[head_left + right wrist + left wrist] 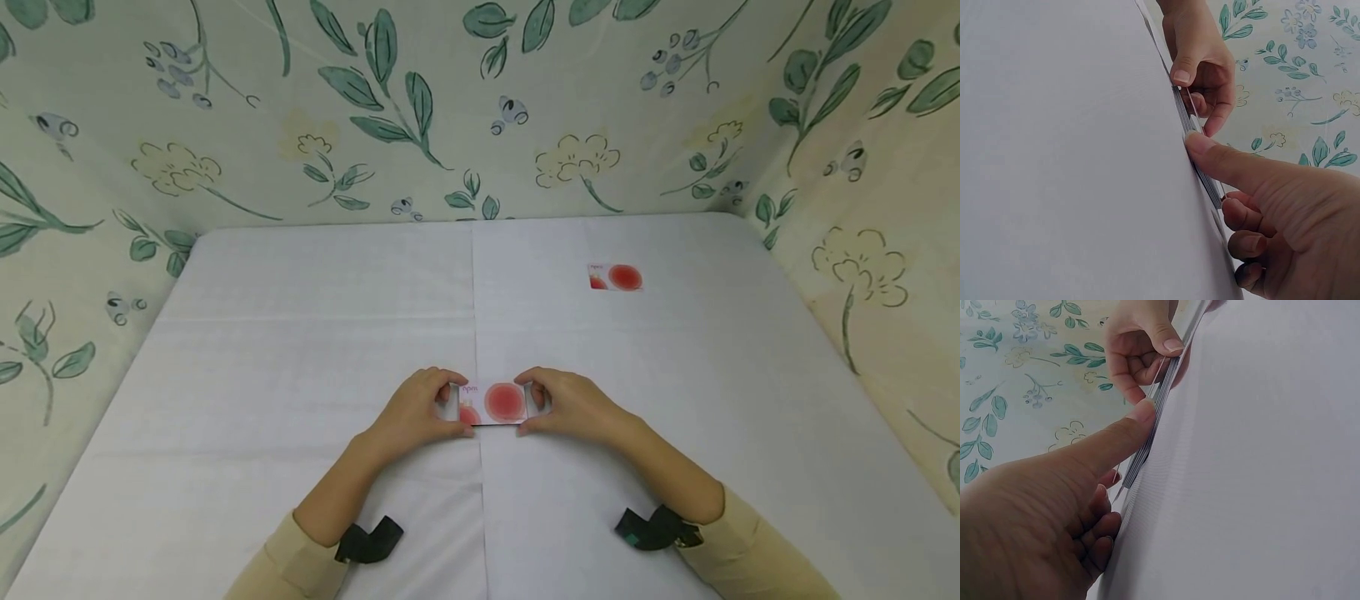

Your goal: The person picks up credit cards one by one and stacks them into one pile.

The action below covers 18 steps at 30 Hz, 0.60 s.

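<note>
A stack of thin white cards (504, 403) lies near the middle of the table, its top card printed with a large red disc and a smaller red shape in one corner. My left hand (416, 408) pinches the stack's left end between thumb and fingers. At the right end, my right hand (573, 404) grips it the same way. Both wrist views show the layered edge of the stack (1145, 447) close over the cloth, with both thumbs on the near side. The top card stands slightly apart from the layers beneath.
A similar red-disc card (625, 277) lies alone at the back right. White cloth (262, 400) with fold lines covers the table. Leaf-patterned fabric (450, 108) rises behind and along both sides. A black strap (371, 540) sits at the left wrist.
</note>
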{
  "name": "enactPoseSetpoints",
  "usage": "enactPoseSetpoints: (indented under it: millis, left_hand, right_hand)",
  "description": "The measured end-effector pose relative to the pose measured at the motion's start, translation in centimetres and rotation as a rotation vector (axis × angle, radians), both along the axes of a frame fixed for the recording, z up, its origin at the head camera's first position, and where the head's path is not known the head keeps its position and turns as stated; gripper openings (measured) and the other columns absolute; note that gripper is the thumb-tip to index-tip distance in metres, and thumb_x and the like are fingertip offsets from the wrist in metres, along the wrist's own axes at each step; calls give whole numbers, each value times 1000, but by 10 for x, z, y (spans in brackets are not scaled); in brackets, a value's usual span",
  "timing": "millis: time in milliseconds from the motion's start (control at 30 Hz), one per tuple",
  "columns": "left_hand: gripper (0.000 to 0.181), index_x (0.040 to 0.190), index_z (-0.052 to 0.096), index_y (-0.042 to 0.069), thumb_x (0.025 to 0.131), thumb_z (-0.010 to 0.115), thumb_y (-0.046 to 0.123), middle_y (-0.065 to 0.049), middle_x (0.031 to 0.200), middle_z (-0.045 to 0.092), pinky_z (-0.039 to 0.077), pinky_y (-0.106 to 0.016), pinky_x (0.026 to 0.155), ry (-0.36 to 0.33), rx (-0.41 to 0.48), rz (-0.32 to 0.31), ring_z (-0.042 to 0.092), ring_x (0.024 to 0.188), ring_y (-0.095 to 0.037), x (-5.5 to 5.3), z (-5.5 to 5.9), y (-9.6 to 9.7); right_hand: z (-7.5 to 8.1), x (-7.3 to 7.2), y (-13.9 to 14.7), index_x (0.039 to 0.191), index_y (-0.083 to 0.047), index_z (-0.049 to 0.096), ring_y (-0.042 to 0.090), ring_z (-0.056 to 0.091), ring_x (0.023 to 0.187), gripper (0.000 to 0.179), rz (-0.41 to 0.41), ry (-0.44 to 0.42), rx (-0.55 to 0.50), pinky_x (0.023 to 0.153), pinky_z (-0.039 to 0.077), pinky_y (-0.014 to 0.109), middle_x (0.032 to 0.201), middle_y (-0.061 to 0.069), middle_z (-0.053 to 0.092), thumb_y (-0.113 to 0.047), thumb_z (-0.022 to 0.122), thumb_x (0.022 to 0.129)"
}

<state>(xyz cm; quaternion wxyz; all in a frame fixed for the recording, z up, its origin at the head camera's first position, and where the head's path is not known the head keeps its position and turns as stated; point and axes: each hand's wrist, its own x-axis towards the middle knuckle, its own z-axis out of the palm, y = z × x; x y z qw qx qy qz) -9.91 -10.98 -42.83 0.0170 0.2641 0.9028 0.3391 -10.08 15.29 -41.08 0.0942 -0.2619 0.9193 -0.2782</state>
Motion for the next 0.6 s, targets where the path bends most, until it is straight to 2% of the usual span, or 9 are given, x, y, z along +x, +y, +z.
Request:
enactPoseSetpoints:
  millis: [367,600]
  left_hand:
    - [61,111,62,11,62,87,37,8,79,46,38,-25,69,-2,-22,0,43,75,-9,0,1,2]
    - [60,111,63,11,63,87,38,8,79,46,38,-26,69,-9,-33,5,43,76,-9,-1,-2,1]
  right_hand:
    - [0,0,0,114,-10,61,4,45,66,59,-4,1,-15,61,42,20,75,-9,51,-35,85,67]
    - [-1,0,-1,114,-10,61,5,45,67,59,-8,1,-12,61,42,20,75,-9,51,-36,85,67]
